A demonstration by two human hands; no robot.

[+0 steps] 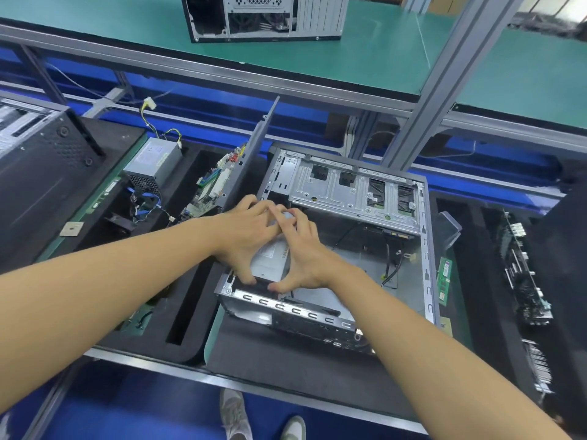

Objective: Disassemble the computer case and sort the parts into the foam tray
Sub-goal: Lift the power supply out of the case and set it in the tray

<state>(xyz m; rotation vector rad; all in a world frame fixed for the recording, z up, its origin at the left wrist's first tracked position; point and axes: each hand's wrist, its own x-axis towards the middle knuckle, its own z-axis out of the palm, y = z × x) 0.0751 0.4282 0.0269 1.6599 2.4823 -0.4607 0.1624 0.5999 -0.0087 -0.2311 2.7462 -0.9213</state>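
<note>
While the grey sheet-metal computer case [426, 249] lies open on its side: both hands are down in its near-left corner, right in front of the person.
Left hand [244, 236]: fingers spread and hooked over the far end of a silver metal box [270, 260], thumb braced on the near edge. That is a clamp, not a rest.
Right hand [305, 252]: a mirror grip, fingers bent over the top, thumb pinned low, fingertips touching the left's.
Silver metal box: a power supply by the look of it, seated inside the case against the rear wall. Two hands because it looks heavy and snug in its bay.
Black foam tray [193, 344]: just left of the case, so the carry would be short.
Tray contents: a grey boxed power unit with loose wires [152, 160], a green circuit board [206, 192] and a grey flat panel [251, 154] stood on edge in slots.
Step in hand: freeing the box, I'd judge.
Risk: black cables [392, 268] in the case floor could snag.
</note>
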